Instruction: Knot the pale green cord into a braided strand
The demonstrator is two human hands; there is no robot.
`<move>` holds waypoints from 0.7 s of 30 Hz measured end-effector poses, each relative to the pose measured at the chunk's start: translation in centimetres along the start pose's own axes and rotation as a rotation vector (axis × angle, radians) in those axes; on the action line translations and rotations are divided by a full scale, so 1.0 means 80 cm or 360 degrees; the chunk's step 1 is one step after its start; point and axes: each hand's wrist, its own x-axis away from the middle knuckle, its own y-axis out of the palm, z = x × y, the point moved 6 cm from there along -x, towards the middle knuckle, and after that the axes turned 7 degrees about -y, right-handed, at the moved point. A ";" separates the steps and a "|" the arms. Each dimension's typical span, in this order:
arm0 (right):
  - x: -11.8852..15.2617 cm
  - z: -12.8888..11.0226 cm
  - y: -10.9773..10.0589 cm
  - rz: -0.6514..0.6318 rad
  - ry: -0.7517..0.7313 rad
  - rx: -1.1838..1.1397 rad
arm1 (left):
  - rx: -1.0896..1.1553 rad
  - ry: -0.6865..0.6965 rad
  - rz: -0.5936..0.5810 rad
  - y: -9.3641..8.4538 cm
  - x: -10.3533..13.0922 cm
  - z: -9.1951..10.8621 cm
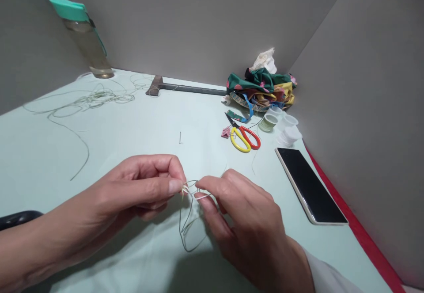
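Item: thin cord [190, 187], pinched by our left hand [145, 187] and right hand [238, 209], seemingly knotting; slack below may tangle.

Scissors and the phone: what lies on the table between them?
In the head view, nothing: bare table separates the scissors from the phone. The white cups sit further back.

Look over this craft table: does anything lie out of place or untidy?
Yes. Loose cord sprawls tangled across the table's far left by the water bottle, and fabric scraps sit heaped in the corner.
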 end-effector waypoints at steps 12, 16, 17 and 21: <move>-0.002 0.017 0.004 -0.0095 0.0304 -0.0662 | 0.0008 -0.0021 -0.0103 0.004 0.000 0.000; -0.006 0.029 0.000 -0.0128 0.0503 -0.0914 | -0.0003 0.0001 -0.0111 0.005 0.001 0.003; -0.007 0.031 -0.001 -0.0134 0.0536 -0.0951 | -0.0001 0.0010 -0.0111 0.005 0.001 0.003; -0.010 0.034 -0.002 -0.0198 0.0714 -0.1171 | -0.0016 0.0024 -0.0074 0.005 0.003 0.002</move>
